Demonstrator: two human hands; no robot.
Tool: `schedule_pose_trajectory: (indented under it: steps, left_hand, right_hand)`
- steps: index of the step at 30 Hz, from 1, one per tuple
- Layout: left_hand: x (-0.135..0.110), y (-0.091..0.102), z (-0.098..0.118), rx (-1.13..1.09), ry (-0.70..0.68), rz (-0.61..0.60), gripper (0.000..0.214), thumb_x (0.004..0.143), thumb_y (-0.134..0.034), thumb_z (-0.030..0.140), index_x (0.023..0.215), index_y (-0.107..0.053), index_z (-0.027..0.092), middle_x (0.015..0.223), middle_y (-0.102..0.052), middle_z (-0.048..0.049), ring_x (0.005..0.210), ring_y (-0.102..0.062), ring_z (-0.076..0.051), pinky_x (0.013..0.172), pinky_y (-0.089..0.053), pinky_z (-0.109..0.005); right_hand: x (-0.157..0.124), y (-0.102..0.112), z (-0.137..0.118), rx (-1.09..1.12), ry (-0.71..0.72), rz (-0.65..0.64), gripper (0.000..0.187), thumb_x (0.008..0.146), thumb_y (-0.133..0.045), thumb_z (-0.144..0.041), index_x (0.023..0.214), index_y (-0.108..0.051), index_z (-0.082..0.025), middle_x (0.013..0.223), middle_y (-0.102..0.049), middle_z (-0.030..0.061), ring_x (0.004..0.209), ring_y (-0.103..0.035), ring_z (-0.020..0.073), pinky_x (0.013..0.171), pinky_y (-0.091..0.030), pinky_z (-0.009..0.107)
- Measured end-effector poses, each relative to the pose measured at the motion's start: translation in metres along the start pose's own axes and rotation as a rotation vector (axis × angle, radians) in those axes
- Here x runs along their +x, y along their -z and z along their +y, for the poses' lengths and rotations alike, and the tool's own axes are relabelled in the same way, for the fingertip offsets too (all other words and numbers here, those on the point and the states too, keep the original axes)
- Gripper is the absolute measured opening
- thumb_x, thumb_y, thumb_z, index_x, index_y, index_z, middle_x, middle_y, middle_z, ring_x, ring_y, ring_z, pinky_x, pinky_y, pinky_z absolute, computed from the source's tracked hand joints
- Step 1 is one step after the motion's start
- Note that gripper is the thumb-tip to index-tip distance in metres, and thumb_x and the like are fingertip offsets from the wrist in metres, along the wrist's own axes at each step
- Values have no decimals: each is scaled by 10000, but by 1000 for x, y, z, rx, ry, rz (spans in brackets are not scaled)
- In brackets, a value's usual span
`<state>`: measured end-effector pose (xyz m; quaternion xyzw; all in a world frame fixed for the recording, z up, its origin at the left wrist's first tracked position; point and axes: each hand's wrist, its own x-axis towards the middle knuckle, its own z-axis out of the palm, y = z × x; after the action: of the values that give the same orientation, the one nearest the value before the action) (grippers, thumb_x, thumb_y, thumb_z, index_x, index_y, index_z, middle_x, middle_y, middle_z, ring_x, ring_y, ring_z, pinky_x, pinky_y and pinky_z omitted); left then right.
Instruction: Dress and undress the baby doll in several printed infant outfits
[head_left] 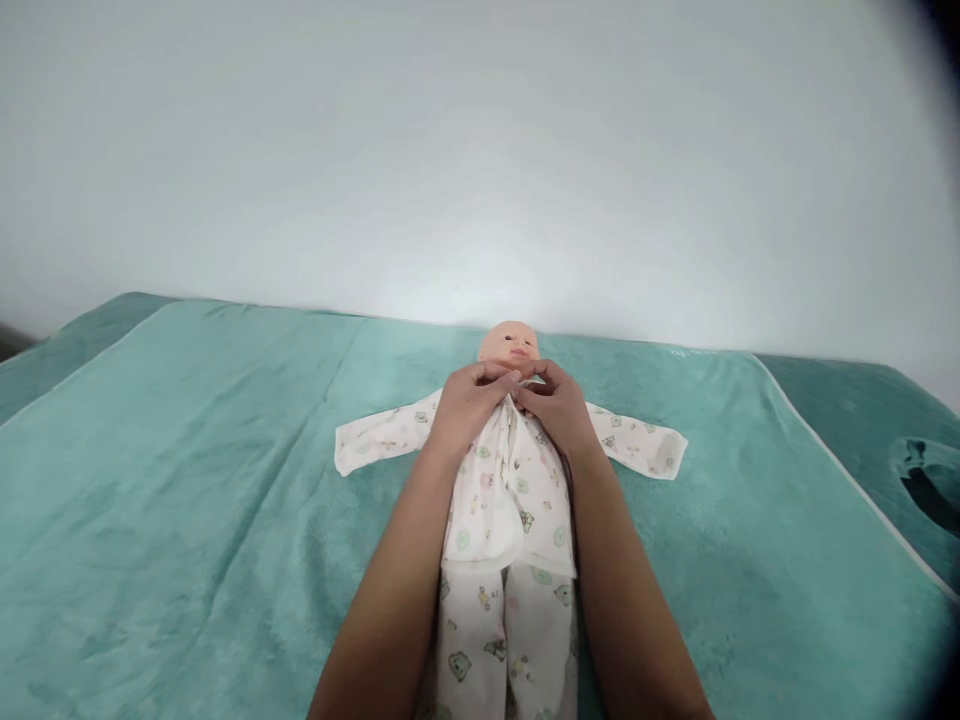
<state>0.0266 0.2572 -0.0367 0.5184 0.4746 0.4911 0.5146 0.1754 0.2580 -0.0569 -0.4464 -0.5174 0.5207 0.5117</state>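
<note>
On the green blanket (247, 450), the doll (508, 345) is lying face up, its trousers (472, 640) seemingly already on; my left hand (471, 402) and right hand (559, 408) are pinching the top (484, 500) at the neck, its front apparently not yet fastened lower down.

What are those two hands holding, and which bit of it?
The bear-print top: the left hand and right hand pinch its front edges at the neckline, just below the doll's head. The exact pinching spot is hidden.
</note>
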Motion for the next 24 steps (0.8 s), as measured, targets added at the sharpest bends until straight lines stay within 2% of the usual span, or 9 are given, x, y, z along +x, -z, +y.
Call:
schedule_pose_trajectory:
  steps: [2, 7, 11, 14, 20, 24]
  left_hand:
    - [0, 0, -1, -21, -2, -8, 178, 755, -747, 333, 840, -739, 177, 929, -745, -61, 868, -671, -193, 791, -497, -295]
    - [2, 0, -5, -36, -3, 56, 157, 732, -743, 265, 867, -741, 183, 925, -742, -51, 843, -665, -174, 785, -494, -285]
    - [4, -1, -7, 28, -29, 94, 215, 709, -706, 171, 922, -729, 181, 965, -736, -53, 867, -665, -169, 801, -496, -285]
    - [3, -2, -6, 47, -47, 104, 209, 690, -681, 140, 892, -714, 181, 936, -727, -42, 847, -658, -161, 790, -492, -279]
    - [2, -2, -3, -88, 20, 112, 205, 638, -689, 131, 827, -631, 190, 772, -649, 15, 682, -584, -117, 642, -431, -244]
    - [2, 2, -3, -202, 78, 51, 233, 629, -715, 143, 793, -558, 198, 717, -597, 37, 609, -526, -97, 606, -403, -238]
  right_hand:
    - [0, -1, 0, -16, 21, 15, 216, 733, -725, -285, 903, -600, -237, 644, -609, -53, 577, -532, 105, 564, -414, 231]
    - [2, 0, 2, -15, 21, 24, 216, 718, -715, -267, 899, -601, -239, 699, -614, -48, 578, -530, 103, 565, -415, 240]
    - [3, 1, 3, -44, 7, 21, 204, 720, -693, -244, 904, -605, -239, 701, -603, -55, 562, -515, 93, 566, -408, 238]
    - [2, 2, 2, -54, 15, 19, 199, 721, -683, -243, 903, -604, -236, 688, -581, -62, 555, -504, 90, 566, -401, 237]
    - [0, 2, -3, 9, -13, 5, 219, 692, -699, -258, 893, -616, -228, 977, -646, -34, 542, -459, 45, 524, -371, 221]
    - [0, 3, -3, 14, -16, -11, 215, 679, -684, -229, 888, -633, -224, 978, -646, -32, 534, -452, 43, 508, -356, 218]
